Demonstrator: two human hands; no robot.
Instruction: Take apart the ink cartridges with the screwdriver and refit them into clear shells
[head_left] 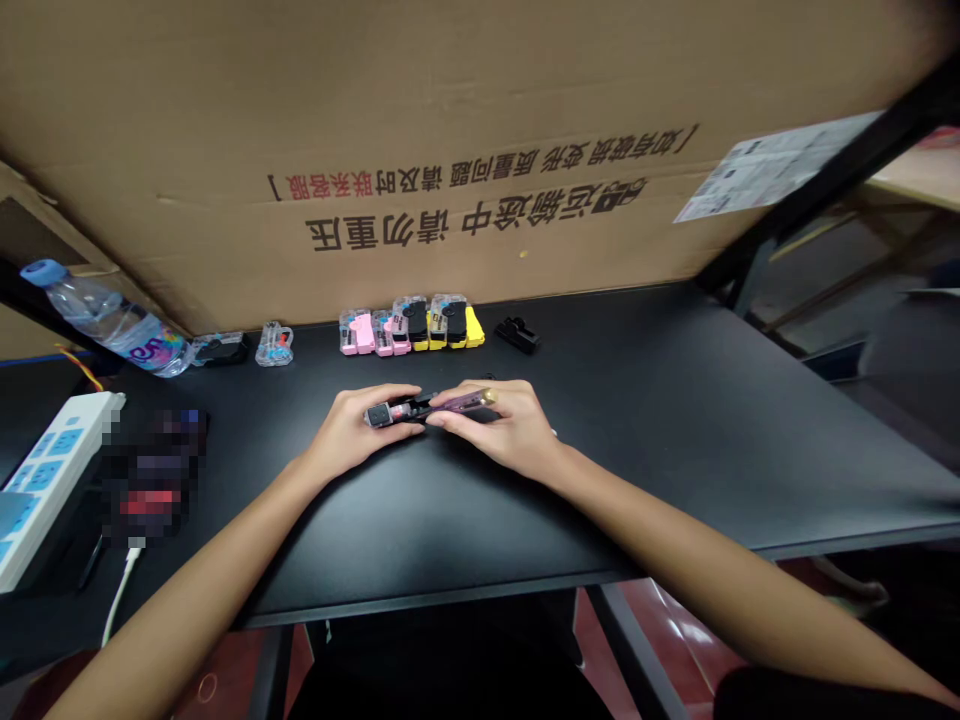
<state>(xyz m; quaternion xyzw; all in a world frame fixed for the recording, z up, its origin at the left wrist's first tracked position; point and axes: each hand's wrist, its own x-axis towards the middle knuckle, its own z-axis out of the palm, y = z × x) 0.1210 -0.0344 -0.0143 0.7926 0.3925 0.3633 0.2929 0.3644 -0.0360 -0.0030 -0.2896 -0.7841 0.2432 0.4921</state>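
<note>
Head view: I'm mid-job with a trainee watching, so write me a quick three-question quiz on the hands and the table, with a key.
1. What is the right hand holding?
A) a white cable
B) a purple tool with a gold-coloured end
C) a power strip

2. True or false: the bottle has a blue cap.

3. Fill in the blank: seen from the person's side, the separate black piece lies to the ____ of the row of small cases.

Key: 1. B. 2. True. 3. Right.
</note>
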